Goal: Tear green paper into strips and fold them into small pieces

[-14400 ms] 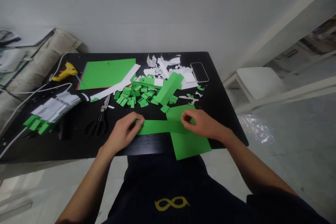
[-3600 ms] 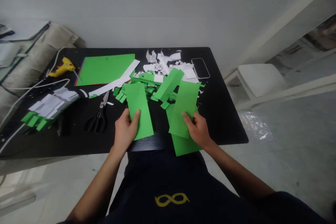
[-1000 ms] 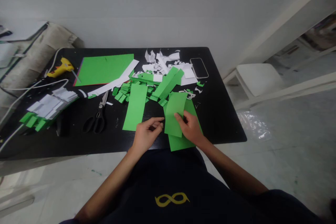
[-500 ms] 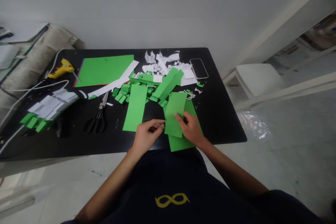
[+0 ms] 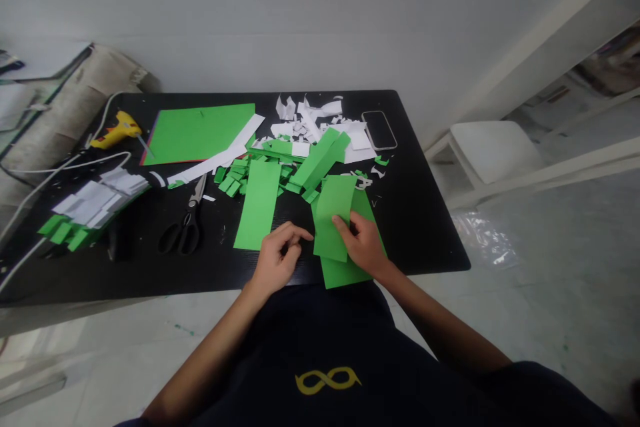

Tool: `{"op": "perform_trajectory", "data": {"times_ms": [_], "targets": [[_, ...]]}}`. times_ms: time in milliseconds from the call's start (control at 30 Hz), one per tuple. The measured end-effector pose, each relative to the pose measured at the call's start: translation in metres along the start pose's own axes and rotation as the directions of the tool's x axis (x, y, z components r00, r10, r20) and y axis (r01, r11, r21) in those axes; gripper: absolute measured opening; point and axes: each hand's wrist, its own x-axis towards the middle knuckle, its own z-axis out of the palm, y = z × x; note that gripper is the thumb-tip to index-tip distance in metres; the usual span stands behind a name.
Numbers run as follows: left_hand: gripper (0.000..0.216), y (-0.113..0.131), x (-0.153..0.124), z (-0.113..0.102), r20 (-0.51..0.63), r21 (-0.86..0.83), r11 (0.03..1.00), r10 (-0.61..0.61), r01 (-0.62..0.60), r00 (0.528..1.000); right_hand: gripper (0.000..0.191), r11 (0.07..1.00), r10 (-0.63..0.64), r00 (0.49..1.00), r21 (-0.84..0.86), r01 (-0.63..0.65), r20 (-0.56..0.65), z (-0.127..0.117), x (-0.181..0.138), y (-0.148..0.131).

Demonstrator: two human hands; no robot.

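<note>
My right hand (image 5: pixel 364 244) grips a green paper rectangle (image 5: pixel 333 210), thumb on top, above a larger green sheet (image 5: pixel 345 271) at the table's front edge. My left hand (image 5: pixel 278 259) is just left of that rectangle with fingers curled and fingertips at its left edge; I cannot see anything in them. A second green paper strip (image 5: pixel 259 203) lies flat on the black table (image 5: pixel 215 267) to the left of my left hand.
Scissors (image 5: pixel 185 227) lie left of the strip. Behind are a heap of green and white paper scraps (image 5: pixel 295 153), a big green sheet (image 5: pixel 200 132), a phone (image 5: pixel 379 129), a yellow glue gun (image 5: pixel 116 131) with cable, and stacked cut pieces (image 5: pixel 85 210) at left. A white chair (image 5: pixel 493 153) stands to the right.
Earlier each hand held one green strip; the left strip now lies on the table. Over the last second my left fingers curled in at the right strip's edge; the right hand stayed put.
</note>
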Motion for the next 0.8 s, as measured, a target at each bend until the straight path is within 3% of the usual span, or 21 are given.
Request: {"op": "perform_trajectory", "data": {"times_ms": [800], "targets": [[0.033, -0.0044, -0.0026, 0.0, 0.029, 0.056, 0.998, 0.017, -0.019, 0.999, 0.046, 1.0, -0.002, 1.0, 0.004, 0.002, -0.009, 0.0003, 0.0001, -0.0004]]}}
